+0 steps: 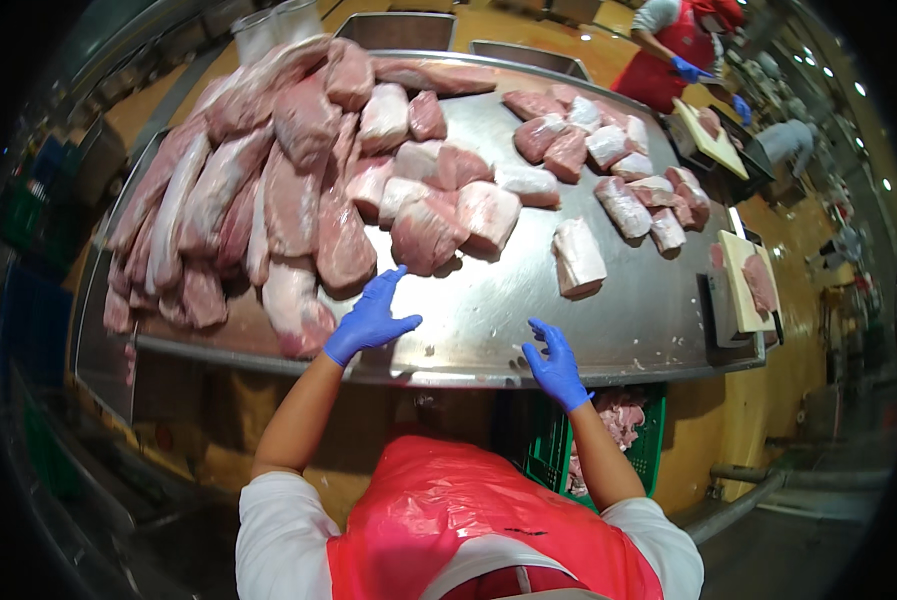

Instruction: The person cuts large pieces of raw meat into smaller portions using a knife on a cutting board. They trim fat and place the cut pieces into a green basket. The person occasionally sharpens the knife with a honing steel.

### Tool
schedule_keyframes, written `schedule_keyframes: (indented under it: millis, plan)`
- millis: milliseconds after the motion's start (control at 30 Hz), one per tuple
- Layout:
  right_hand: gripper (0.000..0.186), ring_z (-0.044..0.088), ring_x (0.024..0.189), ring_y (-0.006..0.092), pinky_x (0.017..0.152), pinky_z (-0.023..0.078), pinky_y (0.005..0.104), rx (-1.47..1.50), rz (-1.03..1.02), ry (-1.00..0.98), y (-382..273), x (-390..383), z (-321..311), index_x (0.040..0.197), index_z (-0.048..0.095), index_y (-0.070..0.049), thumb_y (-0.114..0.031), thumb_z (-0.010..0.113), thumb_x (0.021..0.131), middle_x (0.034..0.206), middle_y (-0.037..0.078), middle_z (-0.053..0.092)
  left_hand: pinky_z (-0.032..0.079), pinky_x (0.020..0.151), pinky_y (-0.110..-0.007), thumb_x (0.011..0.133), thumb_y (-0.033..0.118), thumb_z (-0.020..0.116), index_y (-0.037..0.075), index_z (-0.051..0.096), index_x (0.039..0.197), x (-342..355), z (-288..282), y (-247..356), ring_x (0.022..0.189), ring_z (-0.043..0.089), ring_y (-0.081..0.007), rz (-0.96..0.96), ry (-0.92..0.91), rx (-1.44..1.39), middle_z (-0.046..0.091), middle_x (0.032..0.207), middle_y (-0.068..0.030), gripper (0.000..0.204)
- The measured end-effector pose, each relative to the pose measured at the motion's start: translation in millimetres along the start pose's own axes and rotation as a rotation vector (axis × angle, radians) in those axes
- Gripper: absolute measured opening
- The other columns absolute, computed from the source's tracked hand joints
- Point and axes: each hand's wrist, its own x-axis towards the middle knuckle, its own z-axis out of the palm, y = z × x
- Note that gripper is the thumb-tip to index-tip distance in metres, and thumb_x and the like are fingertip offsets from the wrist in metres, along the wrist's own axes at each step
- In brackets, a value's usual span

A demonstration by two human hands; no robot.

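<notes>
While the metal counter (488,320) shines in smeared, silvery patches, the left hand (373,318) and right hand (556,367) are held well apart near its front edge, both blue-gloved, fingers parted, gripping nothing. Left fingertips point toward a rounded chunk of meat (428,235), pink, moist and domed; it sits on the counter just beyond them, contact uncertain. Right hand nearest a lone squared block (578,258), white fat on its upper face, farther out on the metal. Beside the rounded chunk: a blockier piece (488,215), pale and smooth. To the left, a heap of long cuts (293,205), slick, tapering, streaked with fat, overlapping in layers. Toward the far right, chunky pieces (608,147) in loose groups. At the right edge, a flat, cream cutting board (734,250) carrying a slab of meat (758,285). Below the near edge, a green crate (654,440), ragged pink trimmings (620,418) inside. Wearer's red apron (438,495) glossy, creased. Beyond the far right corner, a co-worker (656,70), also red-aproned.
</notes>
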Motion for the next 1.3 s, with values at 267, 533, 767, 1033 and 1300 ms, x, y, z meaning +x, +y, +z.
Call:
schedule_keyframes:
  millis: [267, 533, 767, 1033, 1300]
  plan:
    - [0.039, 0.064, 0.107, 0.0198, 0.088, 0.054, 0.0346, 0.110, -0.017, 0.034, -28.0, 148.9, -13.2, 0.130, 0.062, -0.009, -0.021, 0.068, 0.094, 0.118, 0.010, 0.065, 0.031, 0.119, -0.042, 0.073, 0.051, 0.085, -0.007, 0.015, 0.157, 154.2, -44.0, -51.5, 0.143, 0.037, -0.0400, 0.041, -0.134, -0.020, 0.032, 0.156, -0.0289, 0.123]
    - [0.051, 0.065, 0.109, 0.0283, 0.097, 0.051, 0.0392, 0.139, -0.415, -0.073, -46.4, 432.7, -1.0, 0.131, 0.059, -0.004, -0.038, 0.068, 0.093, 0.123, 0.018, 0.064, 0.013, 0.122, -0.057, 0.050, 0.062, 0.091, 0.004, 0.006, 0.161, 156.5, 7.2, -54.8, 0.151, 0.006, -0.0506, -0.253, 0.322, 0.353, 0.011, 0.161, -0.0354, 0.151]
    - [0.070, 0.063, 0.116, 0.0342, 0.102, 0.048, 0.0408, 0.231, -0.164, -0.370, -44.6, 622.2, 125.9, 0.134, 0.059, 0.000, -0.055, 0.058, 0.091, 0.127, 0.023, 0.064, 0.010, 0.124, -0.053, 0.049, 0.069, 0.088, -0.001, 0.007, 0.159, 230.9, -59.9, -99.7, 0.153, 0.007, -0.0457, -0.221, 0.185, 0.102, 0.012, 0.164, -0.0300, 0.154]
    - [0.049, 0.063, 0.106, 0.0288, 0.095, 0.048, 0.0399, 0.422, -0.309, -0.705, -50.3, 649.0, 167.0, 0.113, 0.070, -0.006, -0.046, 0.052, 0.092, 0.115, 0.017, 0.066, 0.027, 0.117, -0.054, 0.057, 0.058, 0.090, 0.001, 0.014, 0.159, 262.1, -73.7, -104.9, 0.140, 0.036, -0.0472, -0.453, 0.087, 0.206, 0.037, 0.151, -0.0308, 0.140]
    - [0.054, 0.061, 0.109, 0.0409, 0.094, 0.049, 0.0457, 0.023, -0.580, -0.707, -59.2, 575.5, 133.0, 0.117, 0.063, -0.017, -0.034, 0.081, 0.070, 0.114, 0.018, 0.064, 0.030, 0.113, -0.058, 0.073, 0.061, 0.079, 0.003, 0.012, 0.160, 227.5, -27.3, -53.9, 0.133, 0.036, -0.0572, -0.476, 0.071, 0.299, 0.033, 0.148, -0.0388, 0.124]
